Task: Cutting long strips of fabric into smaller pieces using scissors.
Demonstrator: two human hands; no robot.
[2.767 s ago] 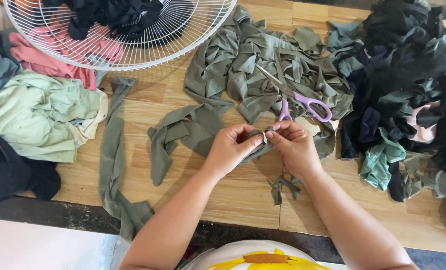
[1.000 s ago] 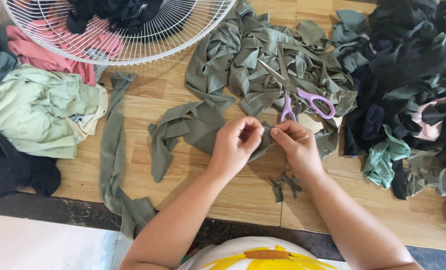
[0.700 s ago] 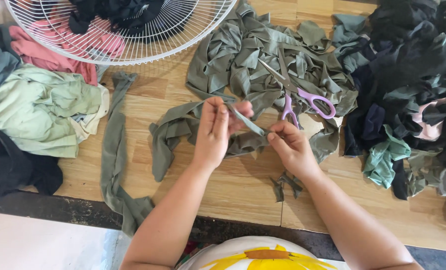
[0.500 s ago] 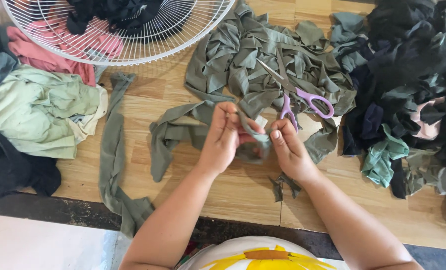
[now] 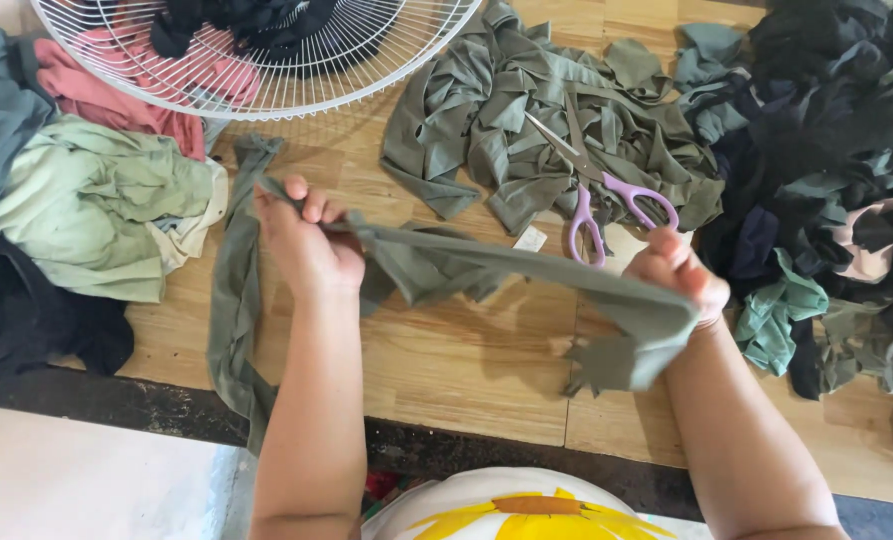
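Now hands [image 5: 306, 240] [image 5: 676, 275] stretch olive strip [image 5: 506, 262] taut (scissors [image 5: 596, 190] beyond).

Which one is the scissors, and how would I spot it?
Find the heap of olive-green cloth strips at the top middle of the wooden table. The scissors lie on its lower right edge, just above the right hand. They are the only hard, shiny thing there, with silver blades and light purple handles.
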